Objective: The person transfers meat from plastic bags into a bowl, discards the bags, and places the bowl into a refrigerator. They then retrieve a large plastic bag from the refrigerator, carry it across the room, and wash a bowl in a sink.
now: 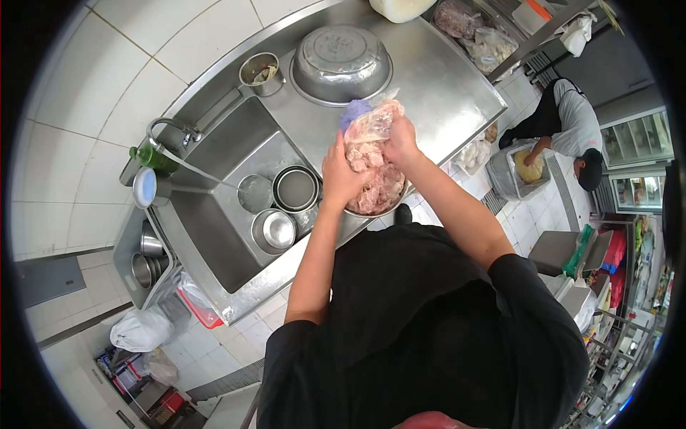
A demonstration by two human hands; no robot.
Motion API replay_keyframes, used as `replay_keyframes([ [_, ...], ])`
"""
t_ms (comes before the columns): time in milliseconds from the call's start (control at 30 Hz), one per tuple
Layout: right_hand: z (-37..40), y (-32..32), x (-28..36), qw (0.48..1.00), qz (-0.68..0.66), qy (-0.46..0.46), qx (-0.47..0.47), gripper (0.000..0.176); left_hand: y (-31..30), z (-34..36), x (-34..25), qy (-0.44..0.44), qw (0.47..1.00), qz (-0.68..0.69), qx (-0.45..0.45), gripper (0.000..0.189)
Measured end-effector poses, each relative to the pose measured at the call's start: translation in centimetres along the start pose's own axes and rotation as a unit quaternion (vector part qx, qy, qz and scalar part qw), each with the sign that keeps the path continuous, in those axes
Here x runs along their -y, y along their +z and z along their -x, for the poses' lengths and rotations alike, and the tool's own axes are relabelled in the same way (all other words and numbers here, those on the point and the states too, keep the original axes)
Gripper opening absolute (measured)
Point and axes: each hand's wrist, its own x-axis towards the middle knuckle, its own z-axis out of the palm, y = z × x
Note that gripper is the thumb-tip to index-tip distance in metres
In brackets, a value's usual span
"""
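The left hand (341, 177) was clasped on the side of a clear plastic bag (374, 166) of raw meat pieces, and the right hand (400, 139) was closed round the bag's upper part. Between them they held it upright, its lower end down in a steel bowl (386, 212). That bowl stood at the near edge of the steel counter (443, 93), just beside the sink (214, 214). The step looked like emptying the meat into the bowl. Doing it well probably meant keeping the bag's lower end low and inside the rim, so that pieces slid rather than dropped. The left hand seemed best used to press the meat along from the side. The right could lift the upper part slowly and keep loose plastic out of the bowl. Because the bowl sat so close to the counter's near edge, pushing toward the body risked nudging it off, so downward pressure looked safer. The small bowls (286, 207) in the sink and the upturned basin (341, 63) toward the counter's far edge were clear of the work. Whether the bowl's base sat flat could not be told.
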Motion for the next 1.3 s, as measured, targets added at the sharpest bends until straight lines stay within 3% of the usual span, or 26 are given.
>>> replay_keyframes([
  [67, -0.8, -0.8, 0.3, 0.99, -0.11, 0.081, 0.033, 0.042, -0.5, -1.1, 0.8, 0.025, 0.999, 0.041, 0.016, 0.105],
  [100, -1.1, -1.8, 0.5, 0.99, -0.11, 0.081, 0.028, 0.042, -1.1, -1.6, 0.5, 0.021, 0.993, 0.087, 0.081, 0.1],
  [133, -1.7, -3.0, 0.7, 0.982, -0.113, 0.08, 0.125, 0.044, -1.6, -2.3, 0.2, 0.018, 0.98, 0.132, 0.144, 0.095],
  [167, -2.2, -4.3, 0.9, 0.966, -0.115, 0.078, 0.22, 0.046, -2.0, -2.7, 0.0, 0.019, 0.979, 0.136, 0.148, 0.095],
  [233, -2.1, -4.9, 1.4, 0.963, -0.077, 0.102, 0.239, 0.041, -2.1, -3.4, -0.1, 0.017, 0.975, 0.077, 0.207, 0.09],
  [300, -1.2, -5.3, 1.8, 0.946, 0.2, 0.049, 0.252, 0.043, -0.5, -4.2, 0.1, 0.0, 0.973, 0.092, 0.21, 0.087],
  [433, -1.7, -6.1, 1.9, 0.964, 0.108, 0.116, 0.212, 0.044, 1.4, -6.2, 0.5, 0.018, 0.964, 0.177, 0.199, 0.076],
  [533, -2.2, -6.1, 2.1, 0.961, 0.022, 0.114, 0.252, 0.043, 1.5, -6.9, 0.0, 0.026, 0.957, 0.208, 0.201, 0.067],
  [667, -3.0, -4.9, 3.3, 0.946, 0.017, 0.096, 0.31, 0.046, 0.5, -7.7, -0.7, 0.08, 0.965, 0.155, 0.194, 0.047],
  [733, -2.7, -4.1, 4.1, 0.936, 0.06, 0.033, 0.345, 0.054, 0.7, -8.3, 0.5, 0.031, 0.968, 0.179, 0.172, 0.031],
  [767, -2.4, -3.8, 4.3, 0.936, 0.056, 0.03, 0.346, 0.054, 0.9, -8.5, 1.2, 0.033, 0.968, 0.175, 0.175, 0.031],
  [833, -1.9, -2.9, 4.6, 0.918, 0.224, -0.093, 0.315, 0.048, 0.7, -8.8, 1.3, 0.001, 0.958, 0.237, 0.162, 0.024],
  [967, -2.3, -2.3, 4.3, 0.867, 0.379, -0.161, 0.281, 0.036, -0.5, -8.1, -0.5, -0.051, 0.938, 0.295, 0.171, 0.024],
  [1033, -1.9, -1.6, 4.4, 0.868, 0.41, -0.15, 0.235, 0.027, -0.8, -7.7, -0.9, -0.11, 0.856, 0.481, 0.155, 0.026],
  [1067, -2.0, -1.4, 4.2, 0.868, 0.408, -0.151, 0.239, 0.027, -1.0, -7.6, -1.0, -0.109, 0.858, 0.478, 0.152, 0.026],
  [1133, -2.4, -1.3, 3.5, 0.884, 0.377, -0.171, 0.217, 0.026, -1.3, -7.3, -1.2, -0.116, 0.795, 0.578, 0.144, 0.028],
  [1167, -2.3, -1.4, 3.1, 0.885, 0.375, -0.171, 0.219, 0.026, -1.4, -6.9, -1.3, -0.117, 0.796, 0.576, 0.143, 0.028],
  [1233, -1.6, -0.8, 2.9, 0.964, 0.176, -0.075, 0.183, 0.026, -1.9, -5.9, -2.2, -0.121, 0.748, 0.63, 0.17, 0.024],
  [1300, -0.8, -0.4, 2.9, 0.976, 0.137, -0.054, 0.159, 0.026, -2.1, -5.0, -0.8, -0.085, 0.763, 0.614, 0.184, 0.025],
])
